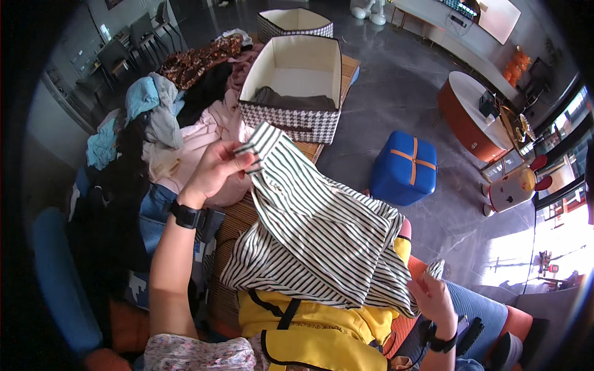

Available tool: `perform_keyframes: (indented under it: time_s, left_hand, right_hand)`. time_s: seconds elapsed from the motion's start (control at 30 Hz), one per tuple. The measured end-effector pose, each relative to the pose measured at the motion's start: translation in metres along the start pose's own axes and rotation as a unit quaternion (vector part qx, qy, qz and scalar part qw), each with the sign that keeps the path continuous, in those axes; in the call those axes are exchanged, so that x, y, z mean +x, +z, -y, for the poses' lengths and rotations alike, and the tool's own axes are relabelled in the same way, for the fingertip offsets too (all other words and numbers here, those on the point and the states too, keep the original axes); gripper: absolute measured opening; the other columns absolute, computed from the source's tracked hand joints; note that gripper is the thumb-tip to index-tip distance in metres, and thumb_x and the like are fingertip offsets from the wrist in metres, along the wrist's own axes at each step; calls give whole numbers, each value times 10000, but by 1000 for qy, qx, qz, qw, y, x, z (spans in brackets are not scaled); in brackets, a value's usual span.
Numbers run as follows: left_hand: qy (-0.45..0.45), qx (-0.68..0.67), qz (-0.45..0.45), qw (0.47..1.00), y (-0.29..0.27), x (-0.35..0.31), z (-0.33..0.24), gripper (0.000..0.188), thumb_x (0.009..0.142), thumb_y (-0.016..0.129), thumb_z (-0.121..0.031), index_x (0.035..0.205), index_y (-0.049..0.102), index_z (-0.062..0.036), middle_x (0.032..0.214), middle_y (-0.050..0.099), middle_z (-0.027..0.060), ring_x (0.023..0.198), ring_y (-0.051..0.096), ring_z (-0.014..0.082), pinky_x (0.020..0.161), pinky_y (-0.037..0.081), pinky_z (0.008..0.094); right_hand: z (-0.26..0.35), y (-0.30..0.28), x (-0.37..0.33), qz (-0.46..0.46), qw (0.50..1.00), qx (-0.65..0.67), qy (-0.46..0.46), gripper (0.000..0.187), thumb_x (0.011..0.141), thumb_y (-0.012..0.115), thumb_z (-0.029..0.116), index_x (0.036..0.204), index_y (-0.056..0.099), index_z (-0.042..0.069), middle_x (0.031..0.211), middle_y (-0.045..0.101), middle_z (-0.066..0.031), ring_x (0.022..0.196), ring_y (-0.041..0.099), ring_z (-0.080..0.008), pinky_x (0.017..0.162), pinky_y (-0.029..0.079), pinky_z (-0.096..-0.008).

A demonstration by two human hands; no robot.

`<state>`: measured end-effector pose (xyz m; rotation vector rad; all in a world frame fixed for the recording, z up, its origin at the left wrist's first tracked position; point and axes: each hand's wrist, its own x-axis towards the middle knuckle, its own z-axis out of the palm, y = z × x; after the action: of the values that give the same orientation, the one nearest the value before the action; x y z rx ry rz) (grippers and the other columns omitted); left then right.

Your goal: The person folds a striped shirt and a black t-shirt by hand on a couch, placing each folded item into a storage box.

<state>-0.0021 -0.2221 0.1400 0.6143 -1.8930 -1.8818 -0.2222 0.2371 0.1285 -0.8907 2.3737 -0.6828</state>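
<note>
A black-and-white striped shirt (322, 222) is stretched out between my two hands, over my lap. My left hand (216, 168) pinches its collar end, raised at the upper left. Lower right, my right hand (433, 298) is closed on another part of the striped cloth, with a bit of it sticking out above the fingers. Beneath the shirt lies yellow fabric (322, 346) with black edging and straps. Just past the collar stands a houndstooth storage box (291, 125) with a cream lining and a dark folded cloth inside.
A heap of clothes (204, 123) in pink, grey, blue and brown lies to the left. Behind the first box is a second houndstooth box (296, 28). On the floor to the right stand a blue stool (402, 179) with orange bands and an oval table (461, 117).
</note>
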Motion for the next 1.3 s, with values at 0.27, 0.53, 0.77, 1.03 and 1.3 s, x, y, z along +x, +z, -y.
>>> perform_keyframes:
  time_s: [0.27, 0.53, 0.77, 1.03, 1.3]
  left_hand:
    - [35, 91, 166, 981, 44, -25, -87, 282, 720, 794, 66, 952, 633, 73, 984, 673, 79, 881, 660, 143, 788, 556, 290]
    - [69, 294, 166, 939, 73, -36, -118, 303, 750, 830, -72, 963, 640, 32, 809, 653, 5, 722, 626, 61, 632, 497, 205]
    - [16, 325, 219, 920, 74, -32, -115, 342, 784, 823, -243, 980, 688, 3, 775, 679, 6, 668, 569, 47, 600, 468, 231]
    - [100, 181, 104, 973, 56, -32, -94, 221, 767, 664, 1, 988, 660, 14, 766, 616, -62, 664, 508, 18, 606, 414, 207]
    - [63, -80, 19, 995, 20, -36, -54, 688, 659, 490, 144, 1331, 441, 7, 1136, 643, 78, 1021, 632, 166, 856, 512, 284]
  right_hand:
    - [175, -7, 105, -77, 866, 51, -491, 415, 819, 580, -54, 1198, 609, 113, 1223, 525, -171, 1120, 542, -340, 876, 496, -388]
    - [222, 12, 155, -10, 842, 54, -536, 305, 684, 566, -108, 966, 620, -6, 1221, 540, -214, 1062, 585, -405, 873, 503, -405]
    - [226, 4, 164, 2, 852, 136, -505, 154, 617, 572, -76, 764, 541, -41, 754, 593, -169, 736, 626, -303, 659, 499, -371]
    - [202, 29, 185, 124, 822, 399, -386, 645, 782, 720, 107, 1329, 390, 16, 1064, 638, -163, 923, 641, -214, 809, 510, -345]
    - [91, 50, 197, 257, 947, -49, -187, 598, 848, 678, 531, 1143, 654, 12, 1021, 682, -110, 953, 622, -221, 852, 481, -322]
